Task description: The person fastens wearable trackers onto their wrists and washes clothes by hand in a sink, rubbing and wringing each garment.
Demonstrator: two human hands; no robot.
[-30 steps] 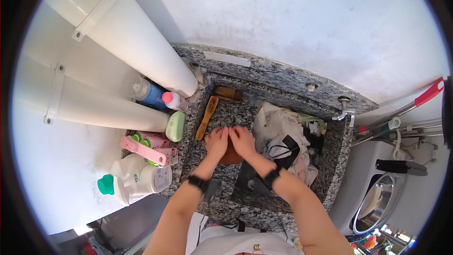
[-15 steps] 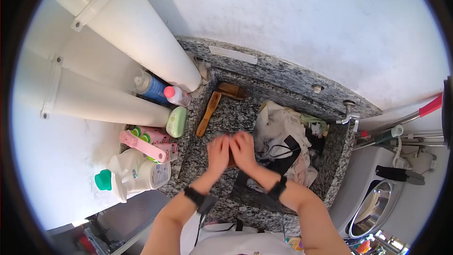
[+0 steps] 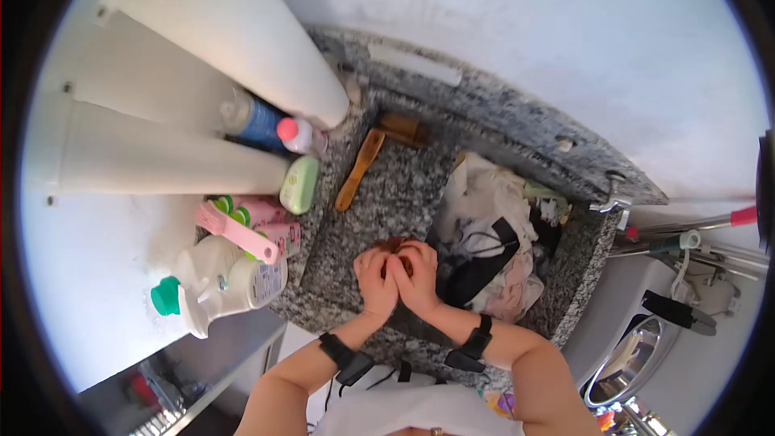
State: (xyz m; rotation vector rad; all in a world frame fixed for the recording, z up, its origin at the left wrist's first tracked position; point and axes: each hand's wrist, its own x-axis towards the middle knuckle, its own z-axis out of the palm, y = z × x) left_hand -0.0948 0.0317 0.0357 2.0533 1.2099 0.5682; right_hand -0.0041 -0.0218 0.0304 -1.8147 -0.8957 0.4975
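Observation:
Over the left part of the granite washing surface (image 3: 335, 254), my left hand (image 3: 375, 274) and my right hand (image 3: 416, 273) are pressed side by side. Both have curled fingers around a reddish-brown, crumpled thing (image 3: 395, 243), perhaps cloth. Most of it is hidden by the hands, and only bits show beyond and between the fingers. Farther back lies a wooden-handled brush (image 3: 362, 168) beside a second wooden brush (image 3: 406, 129). To the right, a pile of wet-looking light clothes (image 3: 488, 202) with a black strap (image 3: 484, 266) fills part of the basin.
Along the left ledge stand a white jug with a green cap (image 3: 210, 282), a pink brush (image 3: 238, 232), a green bottle (image 3: 299, 186) and a pink-capped bottle (image 3: 299, 136). Big white pipes (image 3: 178, 145) rise behind them. A metal tap (image 3: 615, 194) and a front-loading washer (image 3: 613, 323) are at right.
Both hands have moved a little toward my body, still together. More of the reddish-brown thing shows beyond the fingertips. The view has shifted slightly.

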